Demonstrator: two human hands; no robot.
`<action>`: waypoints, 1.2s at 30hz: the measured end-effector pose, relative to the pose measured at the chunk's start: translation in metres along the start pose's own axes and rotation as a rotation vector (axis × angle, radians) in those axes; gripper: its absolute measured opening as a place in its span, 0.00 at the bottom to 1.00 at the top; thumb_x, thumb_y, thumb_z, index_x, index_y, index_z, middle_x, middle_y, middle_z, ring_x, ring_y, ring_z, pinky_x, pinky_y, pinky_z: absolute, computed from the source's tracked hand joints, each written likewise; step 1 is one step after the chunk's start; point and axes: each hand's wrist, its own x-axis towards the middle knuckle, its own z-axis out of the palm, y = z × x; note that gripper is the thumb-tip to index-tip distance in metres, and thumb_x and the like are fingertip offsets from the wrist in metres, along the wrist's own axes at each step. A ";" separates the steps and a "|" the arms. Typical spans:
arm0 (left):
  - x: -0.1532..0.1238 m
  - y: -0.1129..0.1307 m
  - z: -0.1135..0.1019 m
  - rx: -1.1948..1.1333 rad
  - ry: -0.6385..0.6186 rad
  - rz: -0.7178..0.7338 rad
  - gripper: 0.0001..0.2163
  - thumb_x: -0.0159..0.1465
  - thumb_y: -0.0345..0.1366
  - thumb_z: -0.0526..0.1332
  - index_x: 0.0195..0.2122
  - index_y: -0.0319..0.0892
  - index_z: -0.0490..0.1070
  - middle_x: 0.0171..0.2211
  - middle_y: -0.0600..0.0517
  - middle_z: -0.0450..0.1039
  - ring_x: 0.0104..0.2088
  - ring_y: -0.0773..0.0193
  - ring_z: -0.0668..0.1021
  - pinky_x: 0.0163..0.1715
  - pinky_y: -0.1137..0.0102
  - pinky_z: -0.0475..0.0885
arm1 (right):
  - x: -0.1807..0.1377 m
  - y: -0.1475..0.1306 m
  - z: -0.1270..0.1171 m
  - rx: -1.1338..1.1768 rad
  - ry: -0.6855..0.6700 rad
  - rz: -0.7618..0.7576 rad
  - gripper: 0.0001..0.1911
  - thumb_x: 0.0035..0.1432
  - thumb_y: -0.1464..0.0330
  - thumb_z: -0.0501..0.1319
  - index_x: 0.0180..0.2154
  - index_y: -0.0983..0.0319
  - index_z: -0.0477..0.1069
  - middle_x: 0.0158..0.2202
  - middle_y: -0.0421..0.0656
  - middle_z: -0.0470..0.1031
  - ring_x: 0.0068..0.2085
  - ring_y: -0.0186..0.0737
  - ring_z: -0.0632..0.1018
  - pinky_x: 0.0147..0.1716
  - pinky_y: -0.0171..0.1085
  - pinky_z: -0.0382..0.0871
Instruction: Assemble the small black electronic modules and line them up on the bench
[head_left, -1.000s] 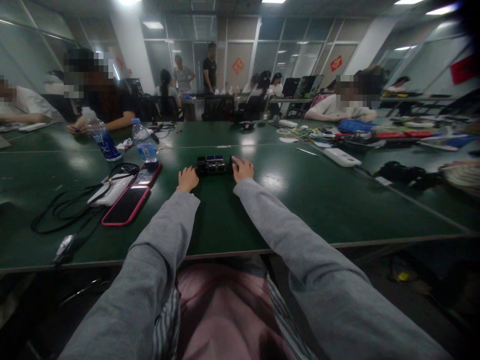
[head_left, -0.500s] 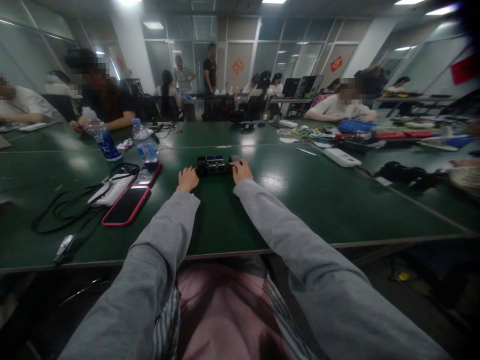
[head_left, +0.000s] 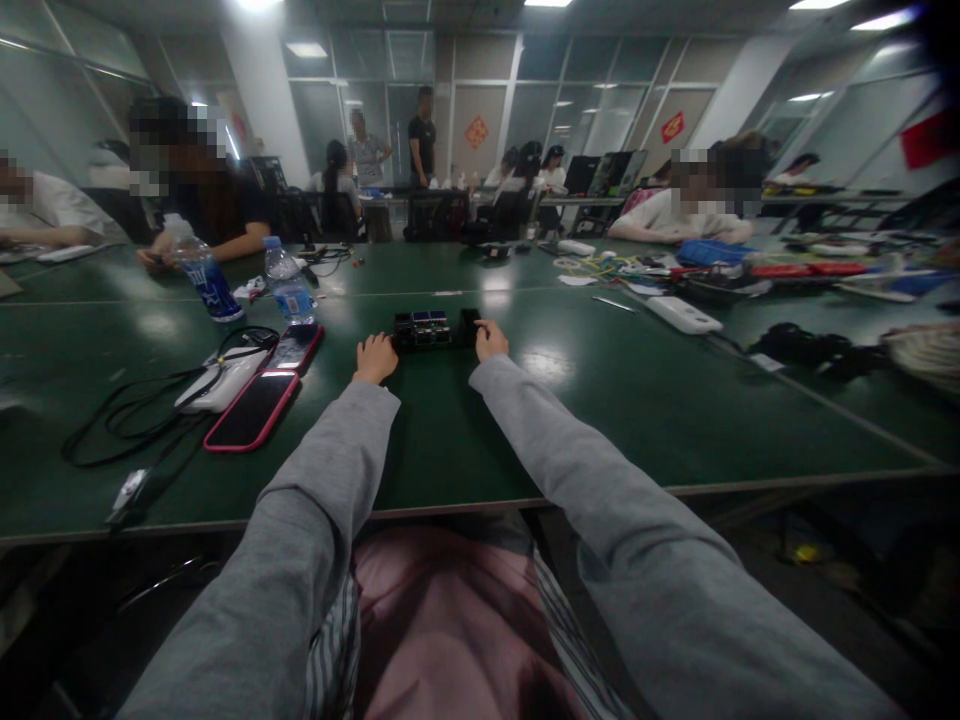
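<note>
In the middle of the green table sits a low black device with small boards and parts showing on its top. My left hand lies on the table against the device's left end, palm down with its fingers apart. At the opposite end, a small dark block stands just right of the device. The fingers of my right hand are closed on the right side of this block. How far they wrap around it is partly hidden.
Left of my arms lie a pink-edged phone, a second phone and a white power bank with black cables. A blue-labelled bottle and a smaller bottle stand behind. A white box and cables lie right; people sit across.
My right hand has shifted slightly right, and more of the dark block shows beside its fingers. My left hand and the device have stayed in place.
</note>
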 end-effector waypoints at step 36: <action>0.000 -0.006 0.000 -0.010 0.006 0.020 0.22 0.68 0.31 0.44 0.61 0.39 0.64 0.66 0.43 0.59 0.66 0.49 0.62 0.64 0.48 0.57 | 0.020 0.029 -0.049 -0.261 0.038 0.098 0.13 0.53 0.66 0.65 0.40 0.60 0.67 0.41 0.45 0.73 0.41 0.40 0.74 0.44 0.38 0.66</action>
